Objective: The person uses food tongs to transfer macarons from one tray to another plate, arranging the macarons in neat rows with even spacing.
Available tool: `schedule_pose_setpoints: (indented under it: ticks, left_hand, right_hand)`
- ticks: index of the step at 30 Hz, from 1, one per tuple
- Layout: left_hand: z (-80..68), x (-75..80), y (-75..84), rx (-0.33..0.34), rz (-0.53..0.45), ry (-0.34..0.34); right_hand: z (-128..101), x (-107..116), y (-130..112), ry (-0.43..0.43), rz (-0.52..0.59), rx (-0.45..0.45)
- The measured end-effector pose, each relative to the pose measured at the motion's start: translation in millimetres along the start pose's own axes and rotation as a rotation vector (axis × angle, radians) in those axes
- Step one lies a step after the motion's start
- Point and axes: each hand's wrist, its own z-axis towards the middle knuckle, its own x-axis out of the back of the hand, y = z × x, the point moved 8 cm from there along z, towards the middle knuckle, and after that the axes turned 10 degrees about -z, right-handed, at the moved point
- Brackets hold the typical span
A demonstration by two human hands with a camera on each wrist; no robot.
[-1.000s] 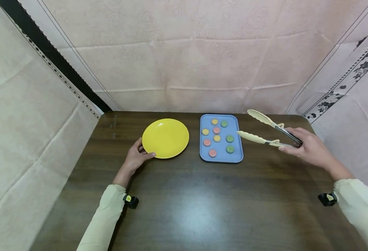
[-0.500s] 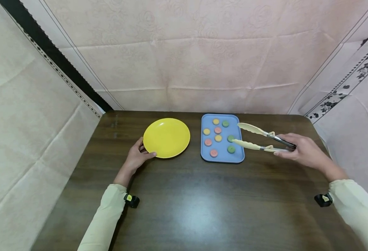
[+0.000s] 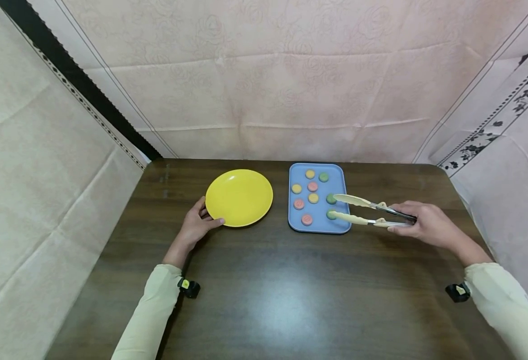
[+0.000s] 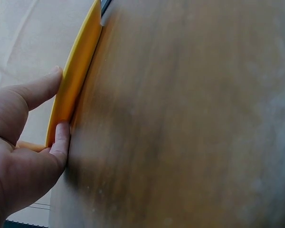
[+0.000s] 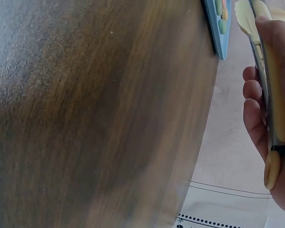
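A yellow plate [image 3: 238, 197] lies on the dark wooden table [image 3: 273, 290], and my left hand [image 3: 196, 225] holds its near left rim [image 4: 71, 90], thumb on top. To its right sits a blue tray [image 3: 318, 227] with several small round cookies in yellow, pink and green. My right hand [image 3: 419, 225] grips cream-coloured tongs [image 3: 365, 211] by their handle end. The tongs' two tips reach over the tray's right side, one beside each of two green cookies [image 3: 331, 199]. In the right wrist view the tongs [image 5: 270, 95] run along my fingers toward the tray [image 5: 217, 28].
Pinkish cloth walls close in the table at the back and on both sides. The table's near half [image 3: 268, 310] is bare wood. A small black clip sits at each sleeve cuff [image 3: 187, 287].
My right hand has moved left and down, bringing the tongs from beside the tray to over its right side, with the tips closer together. The left hand and plate have stayed put.
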Motion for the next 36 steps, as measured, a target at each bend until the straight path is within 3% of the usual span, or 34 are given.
schedule_pose_setpoints:
  ticks: [4, 9, 15, 27, 36]
  left_hand:
    - [3.8, 1.9, -4.7, 0.001, -0.008, 0.003]
    - [-5.8, -3.3, 9.2, 0.007, -0.005, -0.009]
    - [-8.1, -4.6, 11.9, -0.001, -0.004, -0.013]
    - [7.6, 4.5, -12.1, -0.016, 0.000, 0.005]
    - [7.3, 5.0, -12.8, -0.051, 0.005, 0.007]
  right_hand:
    - [-0.7, -2.2, -0.8, -0.029, -0.001, -0.002]
    - [-0.7, -5.4, -1.8, -0.061, -0.012, 0.002]
    - [-0.6, -6.6, -3.8, -0.059, -0.031, 0.014]
    - [1.1, -7.1, -6.9, -0.124, -0.021, -0.013]
    - [5.1, -4.8, -10.2, -0.161, -0.053, -0.027]
